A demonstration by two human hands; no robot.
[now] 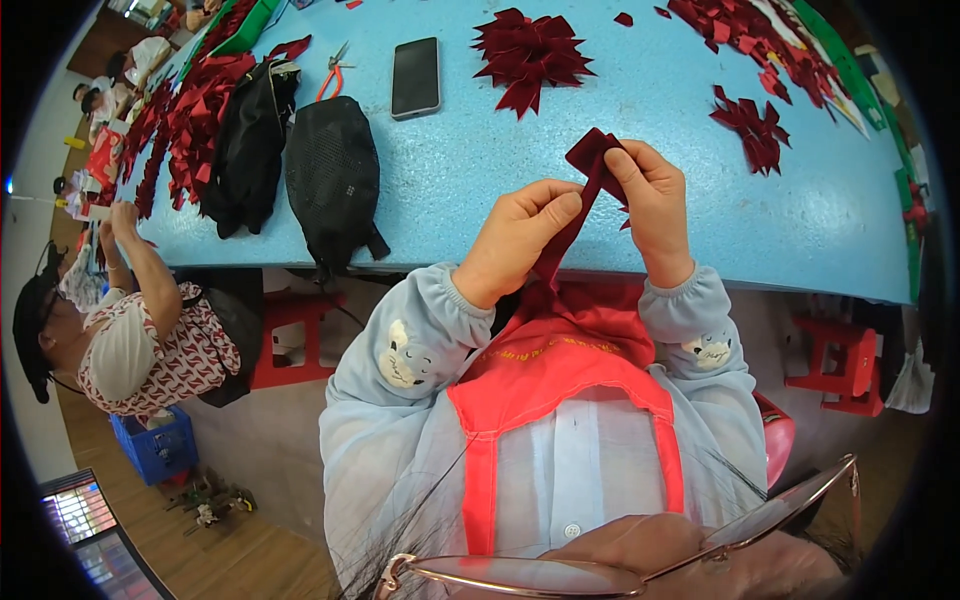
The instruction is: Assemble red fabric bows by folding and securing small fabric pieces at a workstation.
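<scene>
A dark red velvet ribbon (572,232) is stretched between my two hands, just above the table's near edge. My left hand (527,232) pinches it between thumb and fingers. With thumb and forefinger, my right hand (648,200) grips its folded upper end, where a flat loop sticks out to the upper left. A lower part of the ribbon hangs toward my red apron (560,345). Beyond my hands lies a pile of dark red ribbon bows (530,58). A smaller bunch of bows (752,130) is off to the right.
On the blue table (440,180) lie a phone (416,77), red-handled pliers (333,75), a black mesh pouch (333,180) and a black cloth bag (250,145). Red ribbon pieces (195,115) heap at the left. A co-worker (150,320) sits to my left; red stools (835,360) stand below.
</scene>
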